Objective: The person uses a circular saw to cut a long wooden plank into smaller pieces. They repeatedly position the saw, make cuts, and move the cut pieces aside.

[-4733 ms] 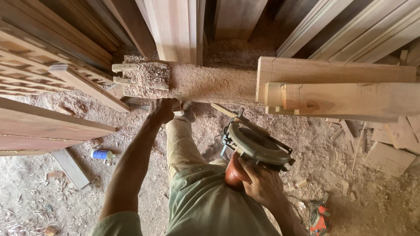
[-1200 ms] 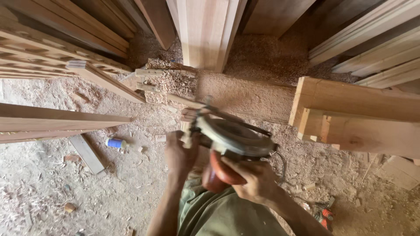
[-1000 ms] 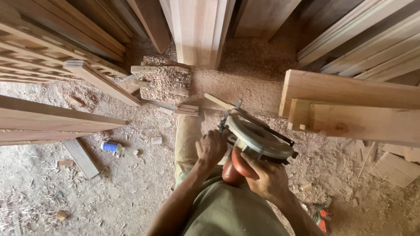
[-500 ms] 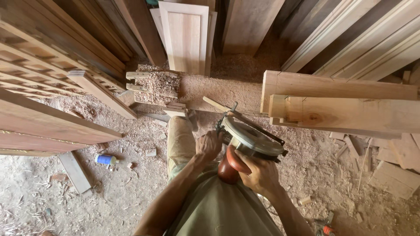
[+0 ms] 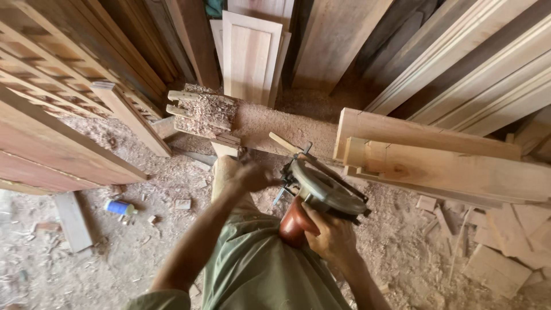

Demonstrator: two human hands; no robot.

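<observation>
Sawdust covers the floor [image 5: 86, 270] of a wood shop, with planks [image 5: 459, 69] and a pale panel door [image 5: 251, 54] leaning against the back wall. Just in front of the door lies a beam [image 5: 275, 123] buried in shavings, and a stack of lighter timbers [image 5: 436, 161] extends from the beam's far end.

The saw [image 5: 321, 192], a circular one with a round metal guard and a red-brown handle, sits above the person's knee, just short of the beam. The right hand [image 5: 330, 238] has its grip closed around the handle. The left hand [image 5: 249, 175] is beside the guard, fingers bent at the saw's front edge; whether it actually grasps anything there cannot be told, since the hand is blurred.

Compared with a few seconds ago, the left hand has left the beam, where it was pressed flat, and come back to the saw. Over the last second the saw has stayed roughly where it was, off the wood, with both hands gathered on it. That looks more like adjusting or readying the tool than cutting.

A small blue bottle [image 5: 119, 207] lies on the floor well away from the beam, near a short offcut [image 5: 72, 221].
</observation>
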